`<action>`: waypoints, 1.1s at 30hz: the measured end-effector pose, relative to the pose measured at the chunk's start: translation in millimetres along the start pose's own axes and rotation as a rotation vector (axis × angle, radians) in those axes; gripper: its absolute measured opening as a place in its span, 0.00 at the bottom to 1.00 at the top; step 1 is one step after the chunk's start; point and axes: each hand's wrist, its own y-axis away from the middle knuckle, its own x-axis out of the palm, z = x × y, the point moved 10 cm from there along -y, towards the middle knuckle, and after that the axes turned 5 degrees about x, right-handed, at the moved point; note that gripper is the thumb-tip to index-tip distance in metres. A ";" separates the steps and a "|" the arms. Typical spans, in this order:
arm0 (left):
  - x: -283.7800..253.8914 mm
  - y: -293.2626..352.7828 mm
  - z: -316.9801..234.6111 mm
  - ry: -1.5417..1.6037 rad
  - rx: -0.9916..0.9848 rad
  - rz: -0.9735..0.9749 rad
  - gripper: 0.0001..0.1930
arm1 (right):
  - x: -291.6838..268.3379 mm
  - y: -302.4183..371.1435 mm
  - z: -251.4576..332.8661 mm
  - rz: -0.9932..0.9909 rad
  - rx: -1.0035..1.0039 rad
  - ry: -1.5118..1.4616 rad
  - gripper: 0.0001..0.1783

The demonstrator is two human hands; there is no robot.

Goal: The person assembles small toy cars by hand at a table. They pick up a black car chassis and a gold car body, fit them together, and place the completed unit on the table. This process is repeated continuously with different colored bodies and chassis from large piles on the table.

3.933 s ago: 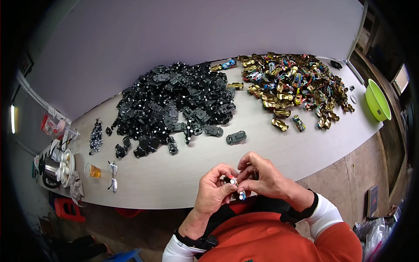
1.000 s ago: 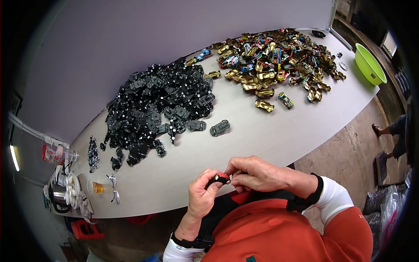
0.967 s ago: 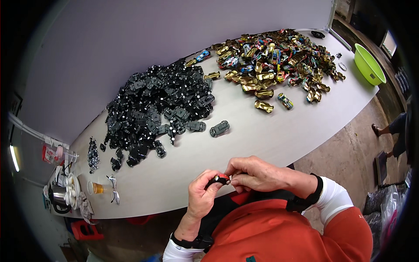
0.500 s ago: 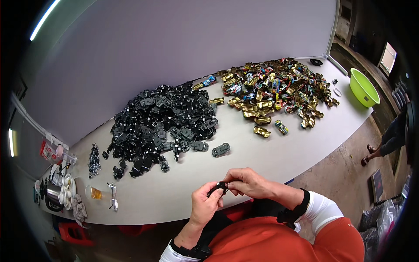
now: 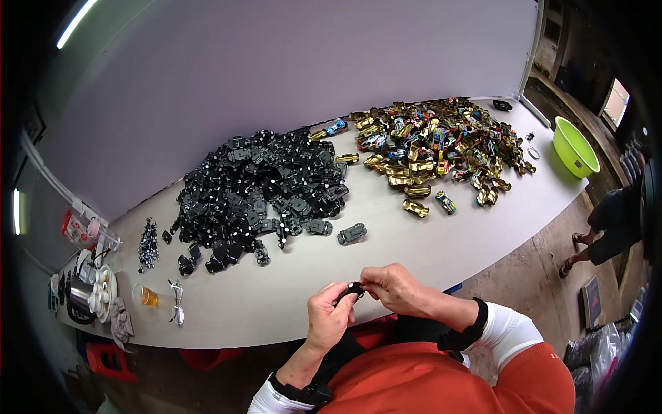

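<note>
Near the table's front edge, my left hand (image 5: pixel 327 314) grips a small black toy car chassis (image 5: pixel 349 292) between thumb and fingers. My right hand (image 5: pixel 394 288) is closed in a pinch at the right end of that chassis; what its fingertips hold, if anything, is too small to make out. Ahead and to the left lies a big heap of black toy car chassis (image 5: pixel 258 186), with a single chassis (image 5: pixel 352 234) lying apart from it. A small pile of metal axles with wheels (image 5: pixel 148 245) sits left of the heap.
A heap of gold and coloured car bodies (image 5: pixel 441 148) covers the back right. Beyond stands a lime-green basin (image 5: pixel 574 148). At the left are glasses (image 5: pixel 177 303), a cup of amber drink (image 5: pixel 146 295), a tray of cups (image 5: pixel 103 293) and a cloth (image 5: pixel 122 324). A person's legs (image 5: pixel 598 228) show at right.
Both hands have shifted slightly, and the chassis has tilted a little in my left hand. The person at the right has stepped slightly nearer. The view has shifted a little.
</note>
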 end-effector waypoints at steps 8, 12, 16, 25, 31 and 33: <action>49.0 67.5 48.6 0.094 -0.502 0.460 0.12 | -40.1 15.5 -62.9 -0.084 0.270 -0.581 0.09; 25.8 98.5 212.9 -0.164 -0.817 0.466 0.16 | -73.3 0.7 -59.2 -0.351 0.010 0.172 0.05; -0.6 54.6 270.3 -0.485 -0.424 0.370 0.20 | -63.8 -54.5 -61.8 -0.314 0.011 0.352 0.17; 30.1 58.7 50.4 -0.385 -0.034 0.448 0.12 | -45.0 -95.8 -85.5 -0.091 0.118 -0.115 0.13; -37.0 -16.5 55.4 0.453 -0.212 -0.150 0.08 | 4.2 -44.2 -74.1 0.293 0.477 -0.950 0.15; -29.6 -29.2 59.1 0.617 -0.227 -0.115 0.09 | 5.0 -34.9 -67.0 0.285 0.461 -0.923 0.15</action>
